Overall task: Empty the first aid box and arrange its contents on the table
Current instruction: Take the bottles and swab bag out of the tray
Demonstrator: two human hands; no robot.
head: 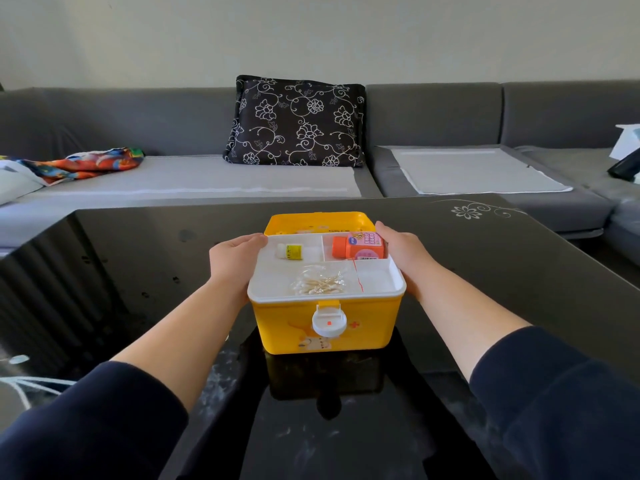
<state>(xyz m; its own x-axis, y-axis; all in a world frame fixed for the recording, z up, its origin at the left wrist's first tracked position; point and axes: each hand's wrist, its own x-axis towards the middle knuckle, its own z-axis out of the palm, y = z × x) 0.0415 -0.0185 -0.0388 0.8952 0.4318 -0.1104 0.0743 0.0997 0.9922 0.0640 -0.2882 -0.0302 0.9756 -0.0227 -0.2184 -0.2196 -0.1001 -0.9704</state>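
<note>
A yellow first aid box (294,327) stands on the black glass table (502,271) with its lid (318,221) swung back. A white divided tray (377,280) sits in its top. In the tray lie a small white bottle with a yellow label (290,252), an orange bottle with a pink label (360,245) and a clear bag of cotton swabs (320,282). My left hand (235,261) grips the tray's left edge. My right hand (403,252) grips its right edge. Whatever lies under the tray is hidden.
A grey sofa (433,116) runs behind the table, with a black floral cushion (298,121) and a colourful cloth (93,164) on it. A white latch (329,322) sits on the box front. White items (627,140) lie at the far right.
</note>
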